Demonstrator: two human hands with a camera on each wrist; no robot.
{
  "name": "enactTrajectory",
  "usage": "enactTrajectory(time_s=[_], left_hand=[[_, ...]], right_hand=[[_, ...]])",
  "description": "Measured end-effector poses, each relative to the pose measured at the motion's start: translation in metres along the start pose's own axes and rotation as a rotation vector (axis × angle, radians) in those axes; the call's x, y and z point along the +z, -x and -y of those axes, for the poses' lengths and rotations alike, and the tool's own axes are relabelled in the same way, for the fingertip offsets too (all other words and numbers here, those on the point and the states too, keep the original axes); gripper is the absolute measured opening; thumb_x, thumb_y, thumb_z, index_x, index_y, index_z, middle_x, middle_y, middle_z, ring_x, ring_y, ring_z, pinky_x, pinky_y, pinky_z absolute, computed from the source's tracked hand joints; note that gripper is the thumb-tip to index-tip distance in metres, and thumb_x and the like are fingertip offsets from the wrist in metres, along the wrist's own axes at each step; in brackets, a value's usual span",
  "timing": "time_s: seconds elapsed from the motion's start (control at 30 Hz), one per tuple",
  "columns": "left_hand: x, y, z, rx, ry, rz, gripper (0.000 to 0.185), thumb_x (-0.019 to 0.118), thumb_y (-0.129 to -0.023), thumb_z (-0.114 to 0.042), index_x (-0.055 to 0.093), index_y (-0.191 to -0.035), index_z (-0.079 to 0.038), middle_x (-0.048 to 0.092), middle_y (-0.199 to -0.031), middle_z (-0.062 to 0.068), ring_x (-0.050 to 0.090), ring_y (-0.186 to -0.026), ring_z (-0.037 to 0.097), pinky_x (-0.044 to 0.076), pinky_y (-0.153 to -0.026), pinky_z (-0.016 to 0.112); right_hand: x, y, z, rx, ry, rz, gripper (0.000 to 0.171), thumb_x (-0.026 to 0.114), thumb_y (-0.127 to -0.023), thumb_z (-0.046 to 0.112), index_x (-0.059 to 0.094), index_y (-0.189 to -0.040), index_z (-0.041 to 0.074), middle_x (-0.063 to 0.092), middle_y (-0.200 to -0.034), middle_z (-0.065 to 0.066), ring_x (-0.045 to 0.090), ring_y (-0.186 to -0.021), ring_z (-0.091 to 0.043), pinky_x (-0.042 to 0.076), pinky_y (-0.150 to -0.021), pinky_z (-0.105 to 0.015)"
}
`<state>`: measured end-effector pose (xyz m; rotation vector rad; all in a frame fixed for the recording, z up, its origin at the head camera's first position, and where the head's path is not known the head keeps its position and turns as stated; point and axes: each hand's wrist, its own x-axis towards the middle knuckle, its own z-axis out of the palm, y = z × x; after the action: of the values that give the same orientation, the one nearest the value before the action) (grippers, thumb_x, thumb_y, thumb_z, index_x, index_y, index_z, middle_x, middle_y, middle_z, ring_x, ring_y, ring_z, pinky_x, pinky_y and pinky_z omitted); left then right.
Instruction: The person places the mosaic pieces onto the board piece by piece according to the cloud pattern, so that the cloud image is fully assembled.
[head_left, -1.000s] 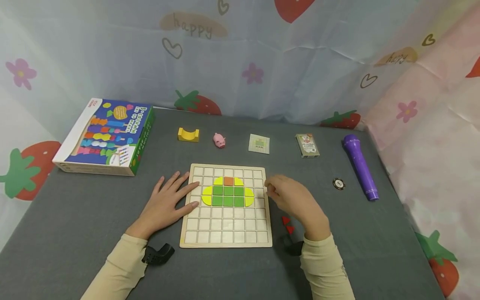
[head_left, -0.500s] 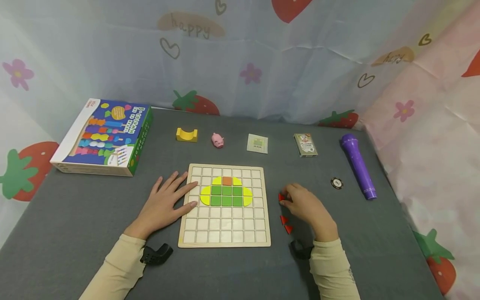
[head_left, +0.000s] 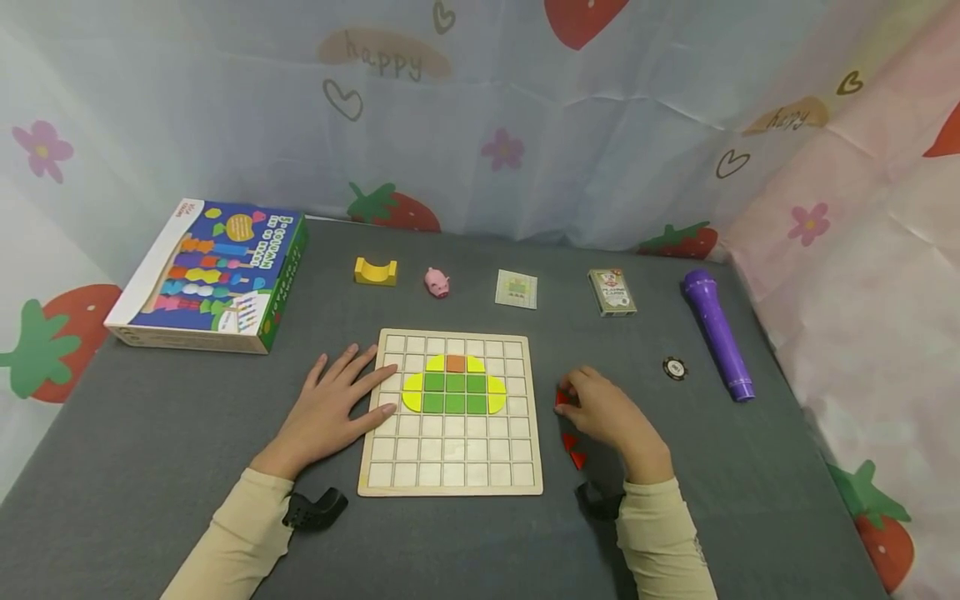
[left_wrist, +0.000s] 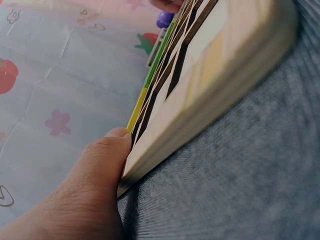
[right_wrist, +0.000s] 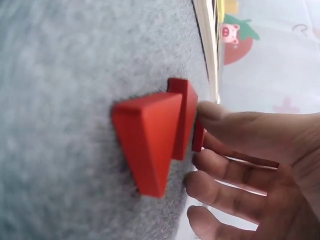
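Note:
My left hand point(head_left: 330, 406) lies spread on the left edge of a wooden grid board point(head_left: 454, 487). In the left wrist view its thumb point(left_wrist: 112, 150) touches the board's rim. Yellow rounded pieces point(head_left: 413, 392), green square tiles point(head_left: 455, 382) and an orange square tile point(head_left: 456, 363) sit in the grid. Right of the board, my right hand point(head_left: 611, 417) pinches a red block point(head_left: 561, 398) between thumb and fingers, near the cloth. Most of that block is hidden by the fingers. Two red triangular blocks point(right_wrist: 145, 145) lie close by on the cloth.
Along the back stand a boxed toy set point(head_left: 217, 271), a yellow curved block point(head_left: 376, 272), a pink pig figure point(head_left: 437, 282), a pattern card point(head_left: 516, 289) and a playing-card box point(head_left: 612, 292). A round chip point(head_left: 675, 368) and a purple flashlight point(head_left: 717, 333) lie at the right.
My right hand has come away from the board's right edge, moving right and toward me, to a red block on the cloth. The left hand stays on the board.

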<state>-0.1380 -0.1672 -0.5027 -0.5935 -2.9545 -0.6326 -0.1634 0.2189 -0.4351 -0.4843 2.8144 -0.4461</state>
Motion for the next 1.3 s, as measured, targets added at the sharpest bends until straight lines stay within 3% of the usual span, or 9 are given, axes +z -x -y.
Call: enactTrajectory(time_s=[0.43,0.67,1.0,1.17,1.3], left_hand=[[0.001,0.000,0.001,-0.004,-0.012,0.001,0.066,0.054,-0.090,-0.059,0.040,-0.147,-0.029,0.029,-0.157,0.008,0.018,-0.146,0.033,0.006,-0.114,0.062],[0.002,0.000,0.001,-0.001,-0.009,-0.012,0.065,0.054,-0.089,-0.059,0.042,-0.146,-0.029,0.030,-0.156,0.008,0.019,-0.145,0.033,0.007,-0.113,0.062],[0.000,0.000,0.000,-0.009,-0.011,0.007,0.066,0.054,-0.090,-0.059,0.040,-0.147,-0.030,0.028,-0.157,0.008,0.017,-0.146,0.033,0.006,-0.114,0.062],[0.000,0.000,0.000,-0.009,-0.009,0.012,0.066,0.054,-0.090,-0.059,0.040,-0.147,-0.029,0.028,-0.157,0.008,0.017,-0.146,0.033,0.006,-0.114,0.062],[0.000,0.000,-0.001,-0.007,-0.008,0.008,0.066,0.055,-0.090,-0.058,0.041,-0.147,-0.028,0.029,-0.156,0.008,0.018,-0.146,0.034,0.006,-0.114,0.062]], right_hand=[[-0.002,-0.003,0.004,-0.090,0.036,-0.065,0.017,0.071,-0.087,0.009,0.055,-0.092,0.008,0.051,-0.081,-0.002,0.048,-0.071,-0.016,0.043,-0.064,-0.032],[-0.008,-0.005,0.026,-0.140,0.053,-0.100,0.010,0.068,-0.089,0.010,0.064,-0.098,0.007,0.059,-0.086,-0.001,0.053,-0.075,-0.014,0.048,-0.067,-0.032],[0.009,-0.010,0.071,-0.314,0.038,-0.066,0.012,0.071,-0.087,0.013,0.065,-0.097,0.011,0.061,-0.087,0.003,0.053,-0.075,-0.010,0.049,-0.068,-0.028],[0.019,-0.013,0.082,-0.338,0.018,0.007,0.006,0.067,-0.091,0.017,0.064,-0.095,0.014,0.060,-0.084,0.007,0.053,-0.074,-0.007,0.048,-0.069,-0.024],[0.022,-0.015,0.087,-0.337,0.023,0.016,0.004,0.067,-0.090,0.017,0.063,-0.091,0.015,0.060,-0.081,0.009,0.052,-0.072,-0.006,0.047,-0.068,-0.023]])
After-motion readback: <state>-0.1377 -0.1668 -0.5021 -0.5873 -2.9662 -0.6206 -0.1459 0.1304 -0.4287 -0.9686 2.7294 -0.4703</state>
